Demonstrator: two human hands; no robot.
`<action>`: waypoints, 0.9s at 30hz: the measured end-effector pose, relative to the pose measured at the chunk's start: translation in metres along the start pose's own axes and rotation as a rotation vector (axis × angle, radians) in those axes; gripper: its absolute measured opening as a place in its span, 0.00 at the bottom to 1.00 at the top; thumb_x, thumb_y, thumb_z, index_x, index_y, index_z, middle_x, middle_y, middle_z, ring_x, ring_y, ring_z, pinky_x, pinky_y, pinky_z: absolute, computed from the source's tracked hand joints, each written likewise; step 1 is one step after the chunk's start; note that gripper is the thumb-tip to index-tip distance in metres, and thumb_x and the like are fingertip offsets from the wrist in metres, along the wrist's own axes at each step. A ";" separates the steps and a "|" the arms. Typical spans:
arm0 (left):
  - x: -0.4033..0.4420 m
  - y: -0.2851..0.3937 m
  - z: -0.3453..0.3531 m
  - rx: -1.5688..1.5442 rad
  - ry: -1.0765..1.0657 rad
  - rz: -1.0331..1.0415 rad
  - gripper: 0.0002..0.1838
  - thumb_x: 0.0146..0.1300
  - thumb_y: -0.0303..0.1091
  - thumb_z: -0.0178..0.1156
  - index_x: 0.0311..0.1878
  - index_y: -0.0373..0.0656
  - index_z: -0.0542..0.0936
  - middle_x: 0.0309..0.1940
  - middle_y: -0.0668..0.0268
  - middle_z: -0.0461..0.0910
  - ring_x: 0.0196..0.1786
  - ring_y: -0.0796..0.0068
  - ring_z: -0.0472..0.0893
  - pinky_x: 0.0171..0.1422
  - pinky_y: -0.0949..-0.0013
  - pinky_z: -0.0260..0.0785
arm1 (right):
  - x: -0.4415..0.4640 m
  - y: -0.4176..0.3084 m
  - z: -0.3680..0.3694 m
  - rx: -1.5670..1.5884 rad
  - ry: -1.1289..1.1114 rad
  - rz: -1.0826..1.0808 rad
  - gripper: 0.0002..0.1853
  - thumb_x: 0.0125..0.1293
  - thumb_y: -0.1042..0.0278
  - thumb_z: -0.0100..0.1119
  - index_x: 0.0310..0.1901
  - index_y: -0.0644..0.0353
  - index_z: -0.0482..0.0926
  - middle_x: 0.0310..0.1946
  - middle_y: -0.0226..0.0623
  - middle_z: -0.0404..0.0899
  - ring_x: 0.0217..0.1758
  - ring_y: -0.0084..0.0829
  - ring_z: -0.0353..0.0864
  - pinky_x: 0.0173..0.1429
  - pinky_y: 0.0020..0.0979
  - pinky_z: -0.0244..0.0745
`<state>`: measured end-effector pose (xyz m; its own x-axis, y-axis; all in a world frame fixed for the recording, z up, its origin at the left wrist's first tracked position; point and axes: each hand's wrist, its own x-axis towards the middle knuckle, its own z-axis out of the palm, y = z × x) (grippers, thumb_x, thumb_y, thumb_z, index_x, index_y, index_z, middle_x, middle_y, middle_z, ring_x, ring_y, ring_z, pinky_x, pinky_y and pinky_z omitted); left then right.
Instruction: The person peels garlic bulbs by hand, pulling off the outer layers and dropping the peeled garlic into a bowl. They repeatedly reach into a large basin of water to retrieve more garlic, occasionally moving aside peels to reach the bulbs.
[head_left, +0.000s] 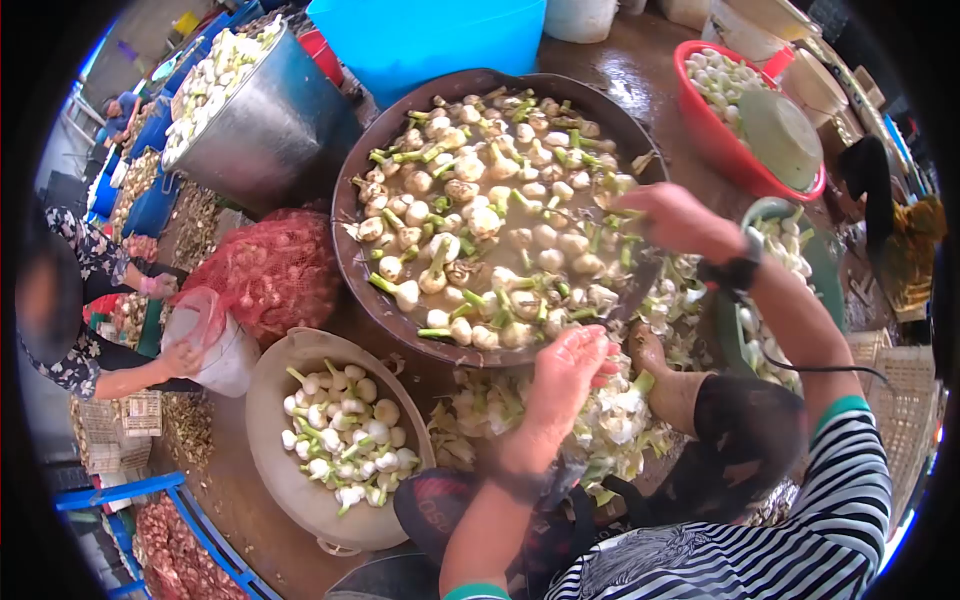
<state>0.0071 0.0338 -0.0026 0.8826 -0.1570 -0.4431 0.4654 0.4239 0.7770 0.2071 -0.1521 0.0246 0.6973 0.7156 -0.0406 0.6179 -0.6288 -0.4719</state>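
- Two own hands: left grip (566,384), right grip (690,222).
- One big dark basin (346,262), muddy water inside, garlic bulbs (484,222) floating; too many to count, many with green stems.
- Left grip: open, palm showing, fingers out, nothing seen in it; at near rim of dark basin, bulbs just beyond fingertips.
- Right grip: over right side of dark basin, fingers blurred; cannot tell if closed on a bulb. Bulbs mostly to its left, nearest ones right by the fingers.
- One dark wristband (735,270), right wrist.
- One beige pan (270,400), on floor left of left grip, pile of bulbs inside.
- One red basin (695,115), far right: bulbs plus one pale bowl (780,138).
- One green basin (826,265), right of right forearm, bulbs inside.
- One metal pot (255,125), upper left, heaped with bulbs.
- One blue tub (430,45), behind dark basin.
- One red mesh bag (270,270), full, beside dark basin.
- One co-worker (70,300) at left, hands at one white bucket (222,350).
- One bare foot (650,358), near peeled skins (610,430).
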 end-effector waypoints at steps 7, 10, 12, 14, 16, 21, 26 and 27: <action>0.011 0.003 -0.011 -0.049 0.046 0.004 0.19 0.66 0.35 0.55 0.54 0.32 0.71 0.42 0.57 0.80 0.38 0.75 0.80 0.41 0.74 0.72 | 0.172 -0.033 0.158 0.091 0.070 -0.092 0.21 0.52 0.70 0.58 0.50 0.57 0.77 0.57 0.40 0.71 0.59 0.42 0.69 0.59 0.37 0.69; 0.011 0.003 -0.020 -0.107 0.081 0.066 0.18 0.66 0.35 0.55 0.54 0.32 0.71 0.42 0.58 0.80 0.37 0.77 0.80 0.40 0.76 0.71 | 0.183 -0.041 0.191 -0.186 0.064 -0.162 0.16 0.50 0.69 0.57 0.43 0.59 0.78 0.48 0.43 0.73 0.51 0.45 0.71 0.54 0.41 0.68; 0.015 0.003 -0.021 -0.104 0.096 0.052 0.18 0.66 0.35 0.55 0.53 0.33 0.71 0.42 0.58 0.80 0.36 0.78 0.79 0.39 0.77 0.71 | 0.161 -0.029 0.186 -0.387 -0.007 -0.147 0.14 0.50 0.70 0.54 0.40 0.61 0.76 0.41 0.45 0.74 0.44 0.45 0.72 0.53 0.42 0.68; 0.016 -0.003 -0.026 -0.176 0.141 0.148 0.16 0.66 0.34 0.54 0.53 0.35 0.72 0.42 0.59 0.80 0.35 0.80 0.79 0.37 0.78 0.70 | 0.151 -0.023 0.183 -0.647 -0.172 0.016 0.09 0.51 0.73 0.50 0.35 0.65 0.72 0.33 0.48 0.74 0.41 0.46 0.74 0.47 0.46 0.67; 0.032 -0.025 -0.029 -0.200 0.189 0.220 0.16 0.65 0.33 0.53 0.54 0.35 0.70 0.35 0.64 0.79 0.32 0.81 0.77 0.35 0.78 0.69 | 0.125 -0.006 0.167 0.081 0.037 0.255 0.18 0.49 0.68 0.56 0.43 0.66 0.73 0.36 0.48 0.76 0.39 0.47 0.75 0.41 0.41 0.71; 0.075 -0.048 -0.014 0.158 0.929 0.349 0.23 0.61 0.35 0.57 0.55 0.34 0.67 0.45 0.61 0.73 0.50 0.71 0.72 0.56 0.68 0.64 | 0.070 0.035 0.163 1.050 0.003 0.215 0.18 0.62 0.77 0.50 0.54 0.61 0.69 0.41 0.31 0.73 0.39 0.24 0.73 0.42 0.28 0.71; 0.031 0.003 -0.019 -0.655 0.403 0.477 0.30 0.53 0.25 0.55 0.61 0.38 0.58 0.38 0.61 0.73 0.41 0.69 0.75 0.43 0.67 0.68 | 0.017 -0.043 0.146 1.111 0.156 0.078 0.22 0.65 0.71 0.45 0.61 0.63 0.66 0.52 0.38 0.72 0.49 0.29 0.73 0.54 0.29 0.69; 0.017 0.008 -0.024 -0.674 0.351 0.450 0.31 0.51 0.24 0.55 0.60 0.38 0.58 0.37 0.60 0.73 0.38 0.69 0.75 0.39 0.67 0.69 | 0.012 -0.051 0.143 1.324 0.169 0.181 0.22 0.63 0.73 0.46 0.60 0.65 0.67 0.54 0.40 0.71 0.51 0.30 0.73 0.55 0.29 0.69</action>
<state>0.0242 0.0561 -0.0143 0.8502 0.3871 -0.3567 -0.1568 0.8331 0.5304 0.1315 -0.0681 -0.0772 0.8261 0.5484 -0.1298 -0.2331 0.1228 -0.9647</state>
